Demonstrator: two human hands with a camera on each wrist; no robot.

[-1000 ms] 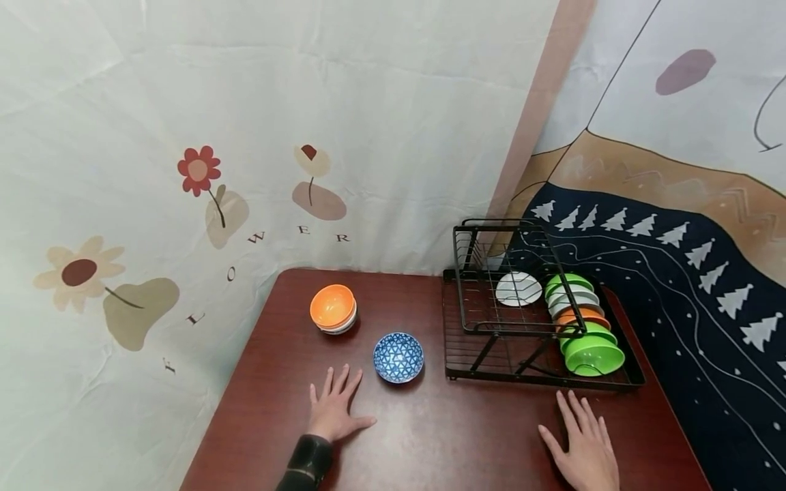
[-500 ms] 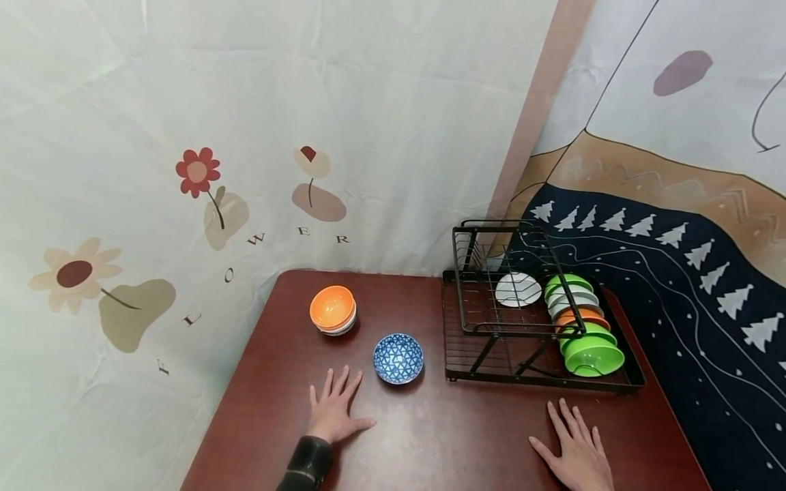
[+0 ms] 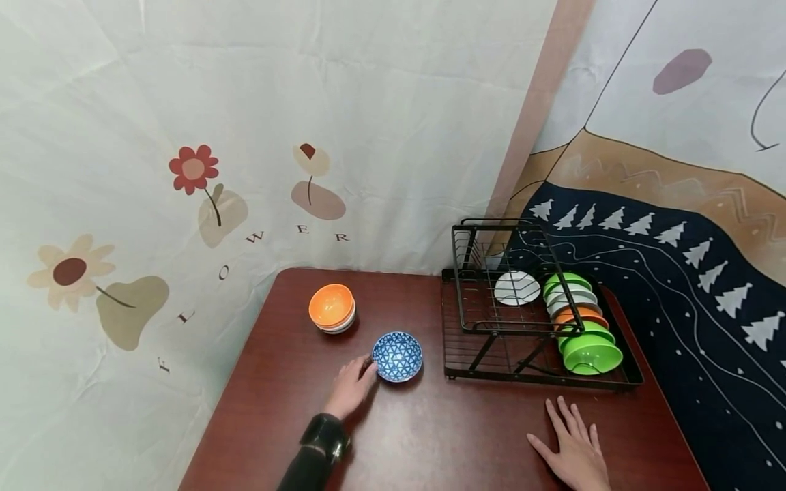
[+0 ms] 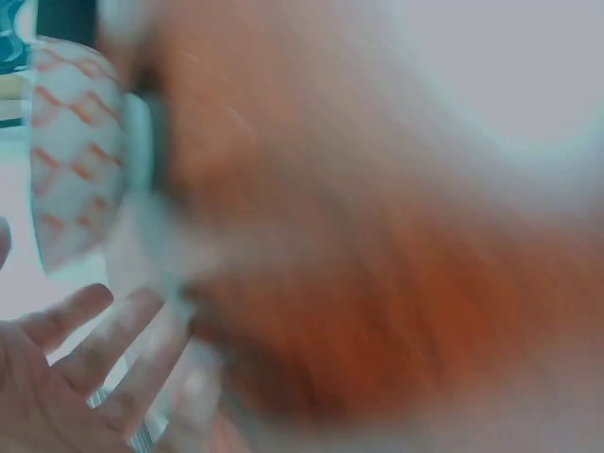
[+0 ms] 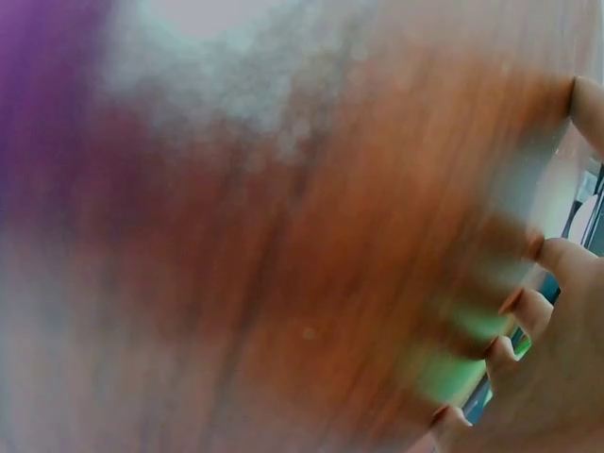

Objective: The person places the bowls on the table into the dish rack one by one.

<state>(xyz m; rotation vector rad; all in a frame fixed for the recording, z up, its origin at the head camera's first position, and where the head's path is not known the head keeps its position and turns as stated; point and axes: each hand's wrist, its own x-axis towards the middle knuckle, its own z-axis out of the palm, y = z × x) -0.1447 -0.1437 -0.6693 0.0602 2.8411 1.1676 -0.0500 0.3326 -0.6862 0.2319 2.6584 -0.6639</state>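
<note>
My left hand point(image 3: 352, 390) reaches to the near left side of a blue-and-white patterned bowl point(image 3: 398, 357), fingertips right at its rim. In the left wrist view its fingers point(image 4: 132, 377) are extended and apart, close to a bowl side point(image 4: 77, 160) that is white with orange wavy lines. My right hand point(image 3: 576, 450) lies on the table with spread fingers, in front of the dish rack point(image 3: 491, 374). Fingertips point(image 5: 538, 247) rest on the wood in the right wrist view. Farther back on the left, an orange bowl point(image 3: 331, 305) sits stacked on white ones.
The black two-tier rack carries a white dish point(image 3: 517, 288) and a leaning row of green, white and orange bowls, with a large green bowl point(image 3: 592, 356) in front. A printed cloth point(image 3: 393, 136) hangs behind the brown table point(image 3: 430, 436).
My left hand has moved right and forward to the blue patterned bowl, its fingers drawing together. The right hand has shifted slightly left, staying on the table.
</note>
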